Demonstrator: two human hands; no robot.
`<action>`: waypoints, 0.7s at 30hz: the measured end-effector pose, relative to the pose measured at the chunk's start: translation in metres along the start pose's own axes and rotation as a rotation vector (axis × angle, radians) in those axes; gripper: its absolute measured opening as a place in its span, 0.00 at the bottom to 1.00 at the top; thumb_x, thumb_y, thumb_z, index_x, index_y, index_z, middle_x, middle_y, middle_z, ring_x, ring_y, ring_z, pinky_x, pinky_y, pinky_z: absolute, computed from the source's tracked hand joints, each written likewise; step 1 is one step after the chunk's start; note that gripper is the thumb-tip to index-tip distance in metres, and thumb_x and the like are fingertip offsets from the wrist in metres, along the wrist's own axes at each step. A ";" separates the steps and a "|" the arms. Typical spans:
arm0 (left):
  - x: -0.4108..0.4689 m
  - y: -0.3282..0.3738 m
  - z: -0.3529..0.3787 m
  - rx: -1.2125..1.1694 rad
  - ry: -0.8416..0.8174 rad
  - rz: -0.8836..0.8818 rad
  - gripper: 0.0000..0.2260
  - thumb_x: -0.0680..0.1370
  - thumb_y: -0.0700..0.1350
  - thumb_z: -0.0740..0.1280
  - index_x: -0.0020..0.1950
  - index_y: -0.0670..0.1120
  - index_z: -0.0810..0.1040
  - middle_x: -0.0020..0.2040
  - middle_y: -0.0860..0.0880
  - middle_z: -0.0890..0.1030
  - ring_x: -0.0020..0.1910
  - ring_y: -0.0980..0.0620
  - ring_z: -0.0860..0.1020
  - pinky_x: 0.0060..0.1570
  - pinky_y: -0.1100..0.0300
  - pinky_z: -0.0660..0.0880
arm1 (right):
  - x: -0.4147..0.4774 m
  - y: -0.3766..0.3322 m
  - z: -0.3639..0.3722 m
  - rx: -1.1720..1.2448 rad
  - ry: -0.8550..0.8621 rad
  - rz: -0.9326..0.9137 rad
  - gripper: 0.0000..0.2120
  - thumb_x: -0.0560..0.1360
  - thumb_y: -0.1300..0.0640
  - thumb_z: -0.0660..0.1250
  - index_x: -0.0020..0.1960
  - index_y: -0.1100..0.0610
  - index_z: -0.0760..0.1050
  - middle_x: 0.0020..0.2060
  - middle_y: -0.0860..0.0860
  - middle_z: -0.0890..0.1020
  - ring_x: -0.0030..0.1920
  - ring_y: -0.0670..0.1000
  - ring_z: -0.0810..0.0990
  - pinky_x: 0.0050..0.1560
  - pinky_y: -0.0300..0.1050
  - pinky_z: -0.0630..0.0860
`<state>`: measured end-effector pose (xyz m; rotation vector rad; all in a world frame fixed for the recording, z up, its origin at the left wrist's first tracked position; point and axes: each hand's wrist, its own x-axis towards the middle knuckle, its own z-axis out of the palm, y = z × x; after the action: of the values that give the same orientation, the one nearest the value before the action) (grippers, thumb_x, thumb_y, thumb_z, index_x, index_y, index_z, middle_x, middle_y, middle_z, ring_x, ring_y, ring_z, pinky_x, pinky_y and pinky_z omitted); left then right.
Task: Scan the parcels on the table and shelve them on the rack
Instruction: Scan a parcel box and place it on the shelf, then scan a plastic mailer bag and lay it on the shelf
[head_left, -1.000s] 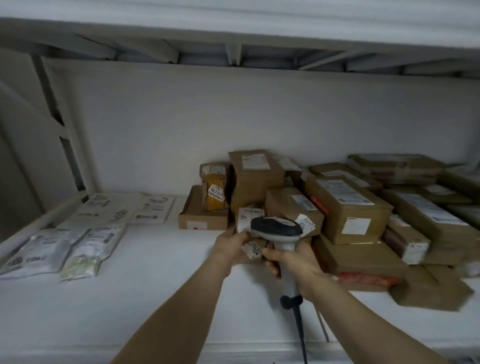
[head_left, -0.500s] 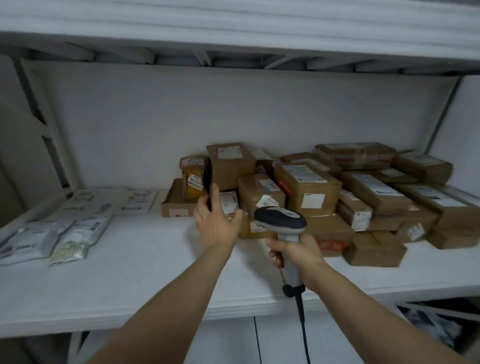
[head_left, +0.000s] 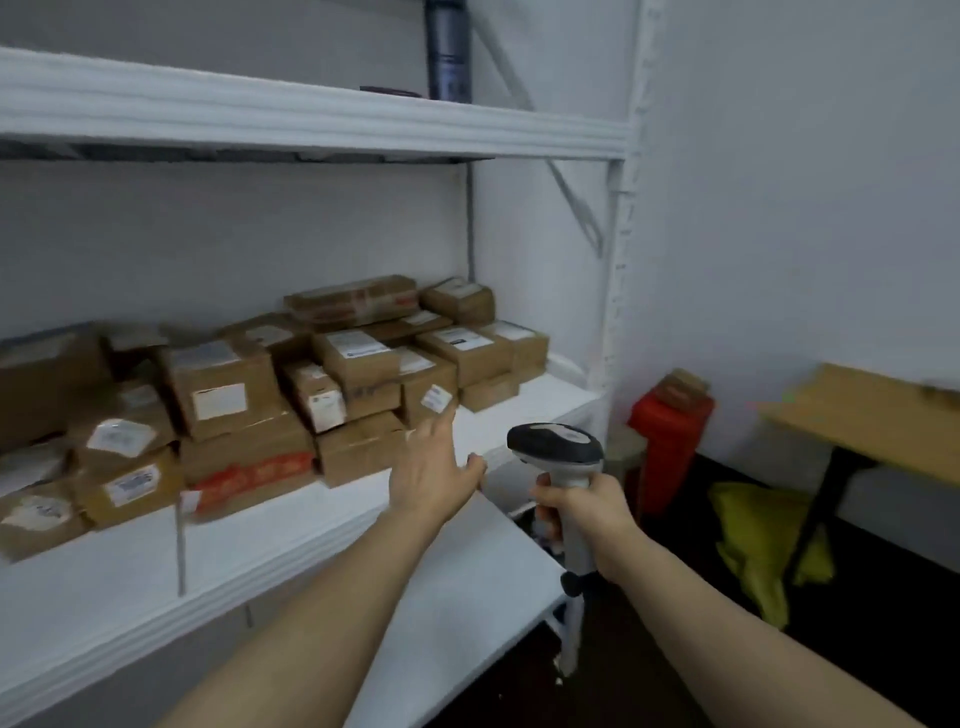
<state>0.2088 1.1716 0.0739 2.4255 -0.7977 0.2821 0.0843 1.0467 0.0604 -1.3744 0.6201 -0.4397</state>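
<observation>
Several brown cardboard parcels (head_left: 223, 395) with white labels are stacked on the white rack's middle shelf (head_left: 156, 566). My left hand (head_left: 431, 473) hovers in front of the pile with fingers spread and holds nothing. My right hand (head_left: 582, 509) grips the handle of a grey and black barcode scanner (head_left: 556, 447), held upright to the right of the shelf edge. The scanner's cable hangs down below my wrist. A wooden table (head_left: 872, 415) shows at the right edge.
An upper rack shelf (head_left: 311, 114) carries a dark cylinder (head_left: 448, 52). A red bin (head_left: 670, 436) with a brown parcel on top stands by the wall. A yellow-green bag (head_left: 763, 540) lies on the dark floor under the table. A lower white shelf (head_left: 467, 597) juts out below.
The view has swung to the right, bringing the rack's right post, red bin and table into sight. My left hand has let go of the small parcel and pulled back, open.
</observation>
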 end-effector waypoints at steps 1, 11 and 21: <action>0.001 0.025 0.019 -0.009 -0.038 0.034 0.31 0.76 0.52 0.64 0.77 0.48 0.58 0.73 0.46 0.66 0.69 0.46 0.67 0.64 0.53 0.68 | -0.001 0.000 -0.031 -0.008 0.061 -0.008 0.07 0.70 0.70 0.72 0.36 0.63 0.76 0.22 0.55 0.76 0.20 0.49 0.72 0.22 0.39 0.70; 0.018 0.285 0.192 -0.127 -0.341 0.425 0.36 0.75 0.52 0.65 0.78 0.45 0.54 0.72 0.44 0.66 0.70 0.45 0.67 0.65 0.52 0.68 | -0.016 0.005 -0.318 0.026 0.669 0.010 0.09 0.68 0.70 0.73 0.34 0.62 0.75 0.26 0.57 0.77 0.26 0.54 0.75 0.30 0.46 0.72; 0.072 0.475 0.343 -0.213 -0.558 0.655 0.38 0.76 0.53 0.65 0.79 0.45 0.47 0.74 0.44 0.62 0.72 0.46 0.64 0.67 0.53 0.67 | 0.025 -0.017 -0.515 0.049 1.049 0.057 0.05 0.70 0.69 0.73 0.43 0.65 0.77 0.28 0.58 0.78 0.25 0.51 0.74 0.26 0.42 0.72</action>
<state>-0.0108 0.6247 0.0323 1.9839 -1.7658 -0.2489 -0.2253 0.6343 0.0332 -0.9997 1.4748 -1.1368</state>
